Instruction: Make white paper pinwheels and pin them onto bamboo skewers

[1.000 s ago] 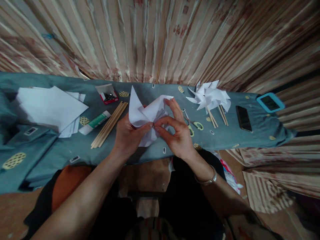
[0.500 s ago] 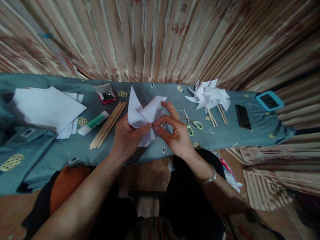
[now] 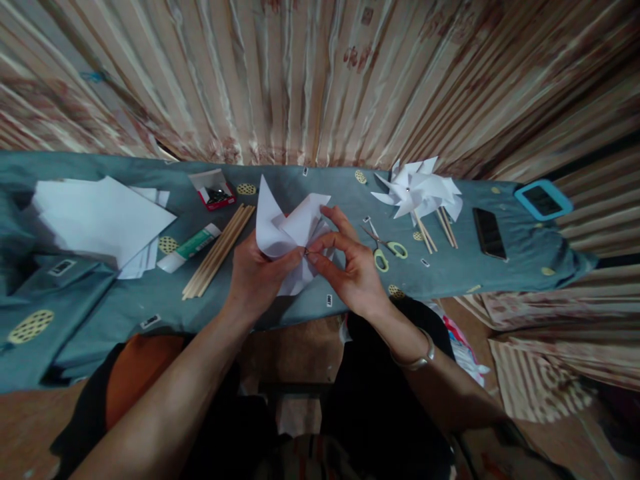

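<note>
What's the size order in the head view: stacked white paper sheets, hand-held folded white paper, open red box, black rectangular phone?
Stacked white paper sheets
Folded white paper
Open red box and black rectangular phone: too alike to rank

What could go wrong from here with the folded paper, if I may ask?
The folded paper could crease or tear where the left hand and right hand grip it. The scissors lie close to the right hand, so a stray move might brush them. The red box stands open, so a knock might spill its small contents.
</note>
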`<action>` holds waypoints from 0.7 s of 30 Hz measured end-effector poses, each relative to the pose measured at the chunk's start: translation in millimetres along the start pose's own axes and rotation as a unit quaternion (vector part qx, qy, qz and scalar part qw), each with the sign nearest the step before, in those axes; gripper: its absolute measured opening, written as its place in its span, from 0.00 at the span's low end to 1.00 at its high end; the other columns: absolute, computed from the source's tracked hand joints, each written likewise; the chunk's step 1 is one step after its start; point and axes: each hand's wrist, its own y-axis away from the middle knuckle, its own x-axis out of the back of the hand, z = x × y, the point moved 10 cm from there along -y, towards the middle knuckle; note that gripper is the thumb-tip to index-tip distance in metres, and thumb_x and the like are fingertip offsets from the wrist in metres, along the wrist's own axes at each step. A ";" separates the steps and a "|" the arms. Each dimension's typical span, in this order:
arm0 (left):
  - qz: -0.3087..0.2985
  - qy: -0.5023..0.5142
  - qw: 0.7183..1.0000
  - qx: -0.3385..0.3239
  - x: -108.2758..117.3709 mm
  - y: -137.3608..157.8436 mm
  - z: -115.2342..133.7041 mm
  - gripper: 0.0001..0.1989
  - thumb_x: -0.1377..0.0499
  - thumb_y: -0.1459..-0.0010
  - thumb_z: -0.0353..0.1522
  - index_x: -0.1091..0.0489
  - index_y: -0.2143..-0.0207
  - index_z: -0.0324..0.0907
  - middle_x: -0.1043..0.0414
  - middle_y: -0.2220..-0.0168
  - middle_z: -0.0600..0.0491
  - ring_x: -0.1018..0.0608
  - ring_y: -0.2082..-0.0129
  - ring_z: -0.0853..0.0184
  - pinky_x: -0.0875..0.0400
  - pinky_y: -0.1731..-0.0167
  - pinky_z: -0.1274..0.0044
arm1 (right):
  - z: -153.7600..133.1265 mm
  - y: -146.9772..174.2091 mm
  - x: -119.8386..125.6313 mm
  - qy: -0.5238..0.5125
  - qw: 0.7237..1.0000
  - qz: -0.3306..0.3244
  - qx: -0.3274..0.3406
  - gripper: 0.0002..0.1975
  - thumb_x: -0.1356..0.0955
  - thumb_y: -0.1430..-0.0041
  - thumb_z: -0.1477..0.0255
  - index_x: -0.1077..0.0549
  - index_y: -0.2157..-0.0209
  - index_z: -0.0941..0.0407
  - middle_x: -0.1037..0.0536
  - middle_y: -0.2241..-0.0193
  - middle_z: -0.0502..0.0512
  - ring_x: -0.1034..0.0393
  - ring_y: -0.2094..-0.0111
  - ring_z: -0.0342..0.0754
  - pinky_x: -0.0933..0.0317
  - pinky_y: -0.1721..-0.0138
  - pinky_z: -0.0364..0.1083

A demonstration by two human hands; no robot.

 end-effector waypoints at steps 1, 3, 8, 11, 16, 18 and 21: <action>-0.001 0.001 1.000 0.001 -0.2 0.0 -0.5 0.14 0.30 0.61 0.30 0.25 0.68 0.43 0.22 0.71 0.54 0.23 0.72 0.64 0.27 0.72 0.76 | 0.2 0.1 0.0 -0.004 1.000 0.002 -0.001 0.02 0.31 0.40 0.74 0.25 0.66 0.54 0.35 0.36 0.54 0.50 0.31 0.56 0.52 0.33 0.64; -0.002 0.007 1.000 0.000 -0.3 -0.2 -0.9 0.14 0.29 0.62 0.30 0.25 0.68 0.43 0.22 0.71 0.54 0.23 0.72 0.64 0.27 0.72 0.76 | 0.8 0.2 0.1 -0.011 1.000 0.007 -0.002 0.02 0.31 0.40 0.74 0.25 0.66 0.54 0.35 0.36 0.55 0.50 0.31 0.55 0.52 0.33 0.63; 0.005 0.002 1.000 -0.002 1.4 -1.1 -0.8 0.15 0.29 0.62 0.31 0.25 0.68 0.42 0.22 0.70 0.54 0.22 0.72 0.64 0.27 0.72 0.76 | 3.3 -0.1 -2.1 -0.028 1.000 0.008 -0.011 0.01 0.30 0.41 0.74 0.24 0.66 0.55 0.35 0.36 0.57 0.50 0.31 0.56 0.52 0.33 0.62; 0.008 -0.029 1.000 0.000 2.9 -1.4 0.1 0.17 0.30 0.62 0.32 0.26 0.66 0.42 0.21 0.69 0.54 0.21 0.70 0.62 0.26 0.71 0.75 | 6.8 0.5 -1.6 -0.063 0.997 0.019 -0.027 0.03 0.29 0.42 0.72 0.25 0.64 0.54 0.35 0.36 0.56 0.48 0.32 0.56 0.52 0.33 0.62; -0.006 -0.047 0.999 0.008 2.1 -1.4 0.2 0.17 0.31 0.60 0.34 0.26 0.64 0.41 0.20 0.67 0.53 0.20 0.67 0.61 0.24 0.69 0.74 | 14.1 1.7 0.5 -0.116 0.991 0.052 -0.047 0.17 0.27 0.45 0.67 0.26 0.53 0.51 0.36 0.36 0.56 0.49 0.32 0.56 0.52 0.33 0.61; -0.011 -0.050 0.999 0.013 1.8 -1.6 -1.2 0.18 0.30 0.60 0.34 0.26 0.64 0.41 0.20 0.66 0.52 0.20 0.67 0.60 0.24 0.68 0.74 | 16.7 1.5 0.0 -0.130 0.988 0.060 -0.052 0.25 0.27 0.46 0.66 0.29 0.46 0.50 0.37 0.36 0.57 0.48 0.32 0.56 0.51 0.33 0.61; -0.011 -0.042 0.999 0.010 1.8 -1.7 -2.1 0.18 0.30 0.60 0.35 0.25 0.63 0.42 0.20 0.65 0.52 0.19 0.66 0.59 0.24 0.67 0.73 | 20.5 1.0 -2.6 -0.166 0.982 0.069 -0.060 0.35 0.26 0.47 0.64 0.37 0.38 0.51 0.35 0.37 0.59 0.44 0.34 0.56 0.48 0.34 0.58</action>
